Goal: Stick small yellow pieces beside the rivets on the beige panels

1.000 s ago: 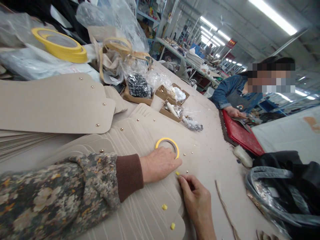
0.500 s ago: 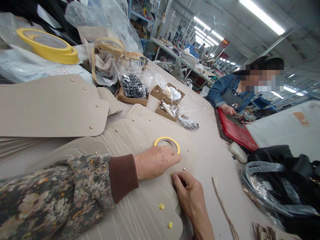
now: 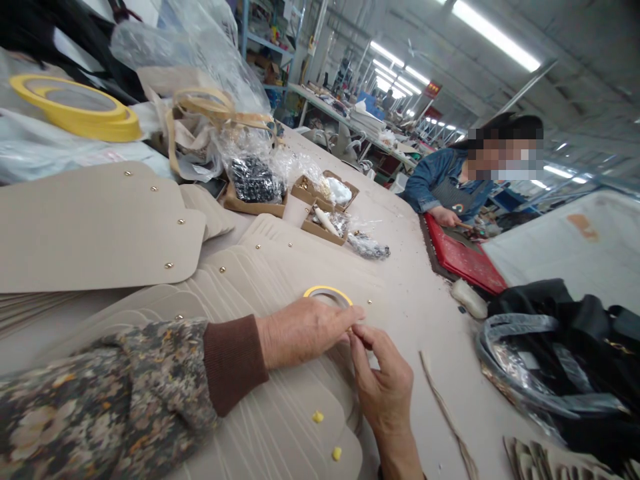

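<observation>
My left hand, in a flowered sleeve with a brown cuff, is closed on a roll of yellow tape; the roll's far rim shows above the knuckles. My right hand pinches thumb and forefinger together right at the left fingertips. Whatever lies in that pinch is too small to make out. Beneath both hands spread overlapping beige panels, fanned out, some with small gold rivets. Two small yellow bits lie on the panels near my right wrist.
More beige panels are stacked at left, below yellow tape rolls on plastic. Small cardboard boxes of hardware stand beyond. A co-worker works at a red board. Black bags and a beige strip lie at right.
My right hand has moved up to meet the left fingertips. The left hand has shifted slightly left in view with the tape roll, as has the whole scene.
</observation>
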